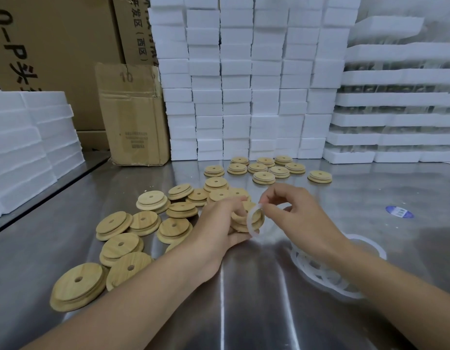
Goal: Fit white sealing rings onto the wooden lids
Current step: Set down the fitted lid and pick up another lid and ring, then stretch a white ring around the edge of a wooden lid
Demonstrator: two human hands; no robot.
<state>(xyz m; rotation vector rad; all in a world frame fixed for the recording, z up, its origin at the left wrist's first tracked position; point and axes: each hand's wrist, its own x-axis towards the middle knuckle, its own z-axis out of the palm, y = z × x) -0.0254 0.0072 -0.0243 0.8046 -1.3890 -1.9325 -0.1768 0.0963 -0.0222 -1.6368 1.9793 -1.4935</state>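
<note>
- Our left hand grips a half-hidden wooden lid.
- Our right hand pinches a white ring.
- Our right forearm partly covers the ring pile.

Small carton w/ "10"; big carton "0-P头"; rear carton "开发区(西区)" (blue sticker txt illegible).

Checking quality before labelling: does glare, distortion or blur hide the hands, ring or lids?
Head view: glare streaks run down the steel table; wide-angle distortion bows the foam stacks at the edges; the ring pinched by the right hand and the lid gripped by the left hand look slightly soft but readable; spare rings wash out against the shine.
</note>
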